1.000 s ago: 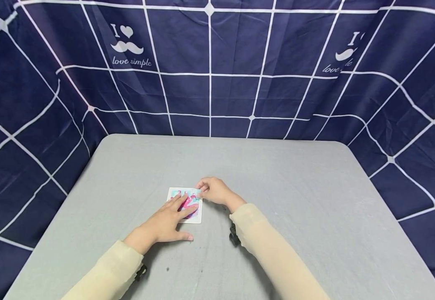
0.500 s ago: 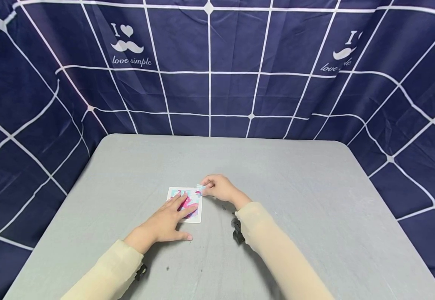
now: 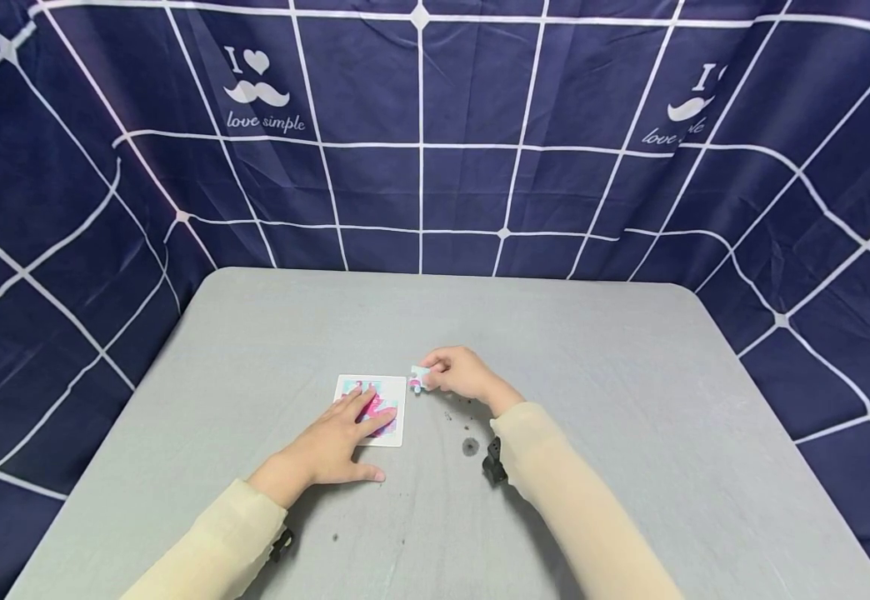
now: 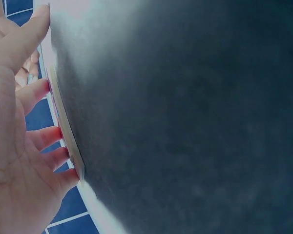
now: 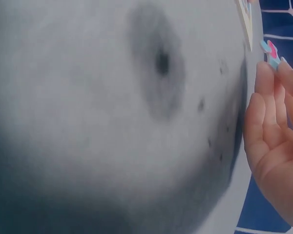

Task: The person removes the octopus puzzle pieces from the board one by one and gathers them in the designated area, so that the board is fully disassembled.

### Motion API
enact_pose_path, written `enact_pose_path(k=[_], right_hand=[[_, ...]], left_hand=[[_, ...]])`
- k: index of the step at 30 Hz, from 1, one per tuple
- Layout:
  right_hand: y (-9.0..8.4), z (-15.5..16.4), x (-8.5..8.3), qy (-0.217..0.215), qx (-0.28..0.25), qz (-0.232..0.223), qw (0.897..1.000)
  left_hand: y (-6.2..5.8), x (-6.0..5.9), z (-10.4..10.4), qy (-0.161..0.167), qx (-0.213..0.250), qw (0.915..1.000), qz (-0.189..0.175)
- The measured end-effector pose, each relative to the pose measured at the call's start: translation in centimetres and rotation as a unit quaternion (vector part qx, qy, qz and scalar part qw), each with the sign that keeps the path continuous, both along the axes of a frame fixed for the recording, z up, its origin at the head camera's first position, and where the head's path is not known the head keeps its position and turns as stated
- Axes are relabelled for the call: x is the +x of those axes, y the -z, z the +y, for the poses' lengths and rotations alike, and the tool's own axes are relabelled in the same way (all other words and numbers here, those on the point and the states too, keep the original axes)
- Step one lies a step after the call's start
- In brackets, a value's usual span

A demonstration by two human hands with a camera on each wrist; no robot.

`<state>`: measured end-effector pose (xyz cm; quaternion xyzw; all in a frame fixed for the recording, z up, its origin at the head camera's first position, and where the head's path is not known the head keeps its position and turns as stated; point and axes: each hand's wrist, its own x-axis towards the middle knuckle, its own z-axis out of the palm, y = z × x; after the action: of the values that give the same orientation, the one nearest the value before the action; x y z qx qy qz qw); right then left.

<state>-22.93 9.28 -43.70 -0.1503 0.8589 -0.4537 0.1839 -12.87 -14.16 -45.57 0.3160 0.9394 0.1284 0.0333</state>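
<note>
A small square puzzle board (image 3: 386,392) with a pink and teal picture lies on the grey table (image 3: 630,433). My left hand (image 3: 345,437) rests flat on it, fingers straight over the picture; in the left wrist view its fingers (image 4: 41,139) press on the board's edge (image 4: 63,124). My right hand (image 3: 461,373) is just right of the board and pinches a small teal and pink puzzle piece (image 3: 419,377) in its fingertips. The right wrist view shows that piece (image 5: 270,51) held at the fingertips (image 5: 264,73), slightly off the board's corner (image 5: 246,19).
Dark specks and a round dark stain (image 3: 469,447) mark the table near my right wrist. A navy cloth with white grid lines (image 3: 420,150) hangs close behind and on both sides of the table.
My right hand has drawn away to the right from the board's top right corner, taking the small puzzle piece with it. The left hand has stayed flat on the board.
</note>
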Motion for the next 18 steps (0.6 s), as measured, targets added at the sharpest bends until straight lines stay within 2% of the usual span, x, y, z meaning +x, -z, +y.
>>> enact_pose_path(k=[6, 18], right_hand=[[-0.3, 1.4, 0.0, 0.002, -0.027, -0.018, 0.999], [-0.5, 4.4, 0.1, 0.026, -0.027, -0.058, 0.998]], left_hand=[[0.0, 0.1, 0.1, 0.001, 0.001, 1.0000, 0.004], [-0.3, 0.2, 0.3, 0.000, -0.006, 1.0000, 0.005]])
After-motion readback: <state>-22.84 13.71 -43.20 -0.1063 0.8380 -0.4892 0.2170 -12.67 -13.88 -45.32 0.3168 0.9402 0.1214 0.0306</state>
